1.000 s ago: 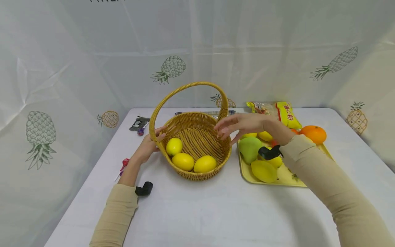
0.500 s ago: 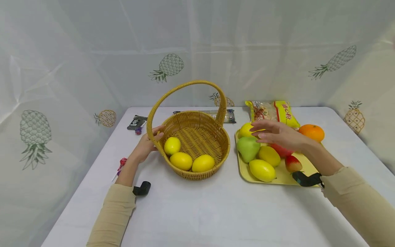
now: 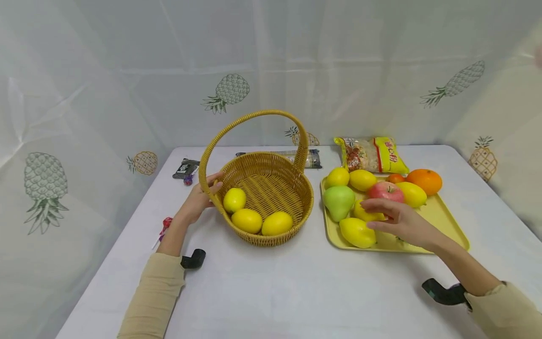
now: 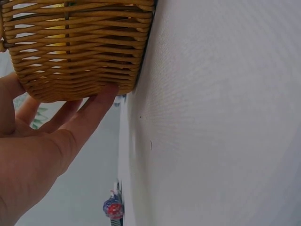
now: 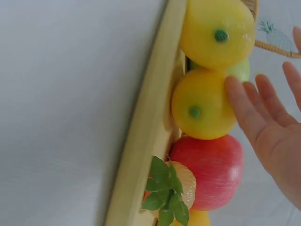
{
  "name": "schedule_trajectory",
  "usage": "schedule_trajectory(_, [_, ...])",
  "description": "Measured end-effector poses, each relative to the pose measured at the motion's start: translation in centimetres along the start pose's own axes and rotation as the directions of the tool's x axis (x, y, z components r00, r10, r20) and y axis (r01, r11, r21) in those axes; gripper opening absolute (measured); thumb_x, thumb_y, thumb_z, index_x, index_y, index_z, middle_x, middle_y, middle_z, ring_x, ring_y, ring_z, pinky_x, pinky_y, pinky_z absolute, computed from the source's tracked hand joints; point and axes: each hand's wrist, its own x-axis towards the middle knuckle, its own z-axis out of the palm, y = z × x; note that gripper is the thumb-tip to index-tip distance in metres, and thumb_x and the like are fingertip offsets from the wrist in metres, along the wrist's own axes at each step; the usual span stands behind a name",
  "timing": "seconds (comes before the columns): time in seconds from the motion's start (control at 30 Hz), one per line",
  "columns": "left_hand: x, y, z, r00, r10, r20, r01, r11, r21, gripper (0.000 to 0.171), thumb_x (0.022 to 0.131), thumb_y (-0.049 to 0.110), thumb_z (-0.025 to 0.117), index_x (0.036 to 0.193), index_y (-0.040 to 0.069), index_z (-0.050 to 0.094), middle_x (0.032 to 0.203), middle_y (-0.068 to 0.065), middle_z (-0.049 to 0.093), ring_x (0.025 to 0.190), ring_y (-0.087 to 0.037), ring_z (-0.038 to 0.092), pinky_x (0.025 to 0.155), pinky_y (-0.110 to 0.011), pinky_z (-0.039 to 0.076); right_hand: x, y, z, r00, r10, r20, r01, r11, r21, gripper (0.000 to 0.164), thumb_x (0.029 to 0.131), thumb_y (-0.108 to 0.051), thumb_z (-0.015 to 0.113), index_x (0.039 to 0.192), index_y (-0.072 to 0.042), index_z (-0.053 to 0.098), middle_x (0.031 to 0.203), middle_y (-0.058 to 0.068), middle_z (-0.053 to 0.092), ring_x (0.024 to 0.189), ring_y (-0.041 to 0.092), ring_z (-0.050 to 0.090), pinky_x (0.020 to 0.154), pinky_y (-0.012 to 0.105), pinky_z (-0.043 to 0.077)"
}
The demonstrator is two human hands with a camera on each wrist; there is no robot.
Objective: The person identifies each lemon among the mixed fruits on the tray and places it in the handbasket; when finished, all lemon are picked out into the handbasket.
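A wicker basket [image 3: 277, 190] with a tall arched handle holds three lemons [image 3: 247, 221]. My left hand [image 3: 198, 202] rests at its left side, fingers spread along the outer wall, as the left wrist view of the basket [image 4: 80, 56] shows. Over the front of a yellow tray [image 3: 444, 223] is my right hand [image 3: 404, 226], fingers slightly bent and holding nothing. Its fingertips are right at a middle lemon [image 3: 360, 212], overlapping that lemon [image 5: 202, 101] in the right wrist view. Nearby lie a front lemon [image 3: 357, 233], a green pear [image 3: 338, 202] and a red apple [image 3: 386, 189].
More lemons [image 3: 362, 180], an orange [image 3: 424, 181] and a small leafy-topped fruit [image 5: 186, 181] are at the tray. Behind stands a yellow food bag [image 3: 371, 155]; a long packet [image 3: 313, 159] lies behind the basket. Lollipop [image 3: 165, 225] and black packet [image 3: 185, 168] lie left.
My right hand has moved from above the basket's right rim, rightward and toward me, down to the lemons at the tray's front. The left hand stays at the basket.
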Motion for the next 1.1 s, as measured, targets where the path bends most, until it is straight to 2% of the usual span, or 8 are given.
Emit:
schedule_trajectory(0.13, [-0.1, 0.0, -0.1, 1.0, -0.001, -0.011, 0.001, 1.0, 0.005, 0.055, 0.103, 0.028, 0.047, 0.152, 0.008, 0.03, 0.151, -0.02, 0.033, 0.132, -0.041, 0.039, 0.096, -0.057, 0.044, -0.5, -0.3, 0.8, 1.0, 0.03, -0.001, -0.03, 0.999, -0.011, 0.044, 0.092, -0.012, 0.067, 0.132, 0.0, 0.053, 0.13, 0.02, 0.055, 0.115, 0.022, 0.055, 0.085, 0.019, 0.05])
schedule_trajectory(0.3, [-0.2, 0.0, -0.1, 1.0, 0.004, -0.011, -0.004, 1.0, 0.005, 0.055, 0.103, 0.027, 0.047, 0.152, 0.007, 0.03, 0.15, -0.022, 0.033, 0.131, -0.041, 0.039, 0.095, -0.055, 0.045, -0.7, -0.5, 2.1, 1.0, 0.026, -0.007, -0.027, 0.996, -0.081, 0.043, 0.091, -0.017, 0.069, 0.13, -0.005, 0.058, 0.129, 0.013, 0.058, 0.111, 0.021, 0.057, 0.085, 0.028, 0.053])
schedule_trajectory(0.37, [-0.2, 0.0, -0.2, 1.0, 0.006, -0.011, -0.006, 1.0, 0.007, 0.055, 0.104, 0.027, 0.047, 0.152, 0.007, 0.03, 0.151, -0.021, 0.033, 0.131, -0.041, 0.039, 0.095, -0.056, 0.045, -0.8, -0.6, 2.5, 1.0, 0.012, -0.027, -0.015, 0.991, -0.13, 0.042, 0.089, -0.02, 0.071, 0.128, -0.01, 0.06, 0.127, 0.009, 0.059, 0.106, 0.017, 0.057, 0.083, 0.034, 0.055])
schedule_trajectory(0.47, [-0.2, 0.0, -0.2, 1.0, 0.006, -0.014, -0.006, 1.0, 0.009, 0.055, 0.104, 0.027, 0.047, 0.152, 0.008, 0.031, 0.151, -0.021, 0.033, 0.132, -0.041, 0.038, 0.096, -0.057, 0.044, -0.8, -0.8, 3.1, 0.997, -0.037, -0.063, 0.022, 0.976, -0.218, 0.043, 0.085, -0.022, 0.076, 0.125, -0.013, 0.062, 0.123, 0.006, 0.061, 0.104, 0.022, 0.057, 0.081, 0.04, 0.056])
schedule_trajectory(0.67, [-0.2, 0.0, -0.1, 1.0, 0.003, -0.01, -0.003, 1.0, 0.006, 0.055, 0.104, 0.028, 0.047, 0.152, 0.008, 0.03, 0.151, -0.021, 0.032, 0.132, -0.042, 0.037, 0.097, -0.058, 0.042, -0.4, -0.8, 4.3, 0.987, -0.139, -0.085, 0.109, 0.949, -0.295, 0.047, 0.078, -0.021, 0.081, 0.12, -0.009, 0.064, 0.117, 0.004, 0.064, 0.105, 0.023, 0.056, 0.083, 0.029, 0.054])
schedule_trajectory(0.8, [-0.2, -0.2, 0.0, 1.0, 0.002, -0.009, -0.002, 1.0, 0.0, 0.056, 0.104, 0.029, 0.047, 0.152, 0.009, 0.03, 0.151, -0.021, 0.032, 0.132, -0.042, 0.038, 0.097, -0.058, 0.042, -0.1, -0.7, 5.0, 0.984, -0.131, -0.12, 0.089, 0.948, -0.306, 0.05, 0.076, -0.019, 0.083, 0.12, -0.005, 0.064, 0.116, 0.004, 0.065, 0.105, 0.023, 0.055, 0.089, 0.016, 0.046])
schedule_trajectory(0.87, [-0.2, -0.2, 0.0, 1.0, 0.002, -0.008, -0.002, 1.0, -0.002, 0.056, 0.104, 0.028, 0.047, 0.152, 0.008, 0.03, 0.151, -0.021, 0.032, 0.132, -0.042, 0.038, 0.097, -0.058, 0.042, -0.1, -0.7, 5.2, 0.984, -0.111, -0.136, 0.063, 0.946, -0.318, 0.051, 0.076, -0.02, 0.084, 0.12, -0.005, 0.064, 0.115, 0.004, 0.065, 0.106, 0.023, 0.056, 0.092, 0.015, 0.043])
schedule_trajectory(1.1, [-0.1, -0.1, 0.1, 1.0, 0.008, 0.002, -0.008, 1.0, -0.007, 0.055, 0.104, 0.027, 0.047, 0.152, 0.008, 0.03, 0.152, -0.021, 0.031, 0.132, -0.042, 0.038, 0.097, -0.058, 0.043, 0.5, -2.1, 4.0, 0.992, -0.052, -0.118, 0.018, 0.963, -0.269, 0.05, 0.078, -0.019, 0.083, 0.121, -0.003, 0.063, 0.118, 0.008, 0.063, 0.108, 0.031, 0.058, 0.09, 0.048, 0.05])
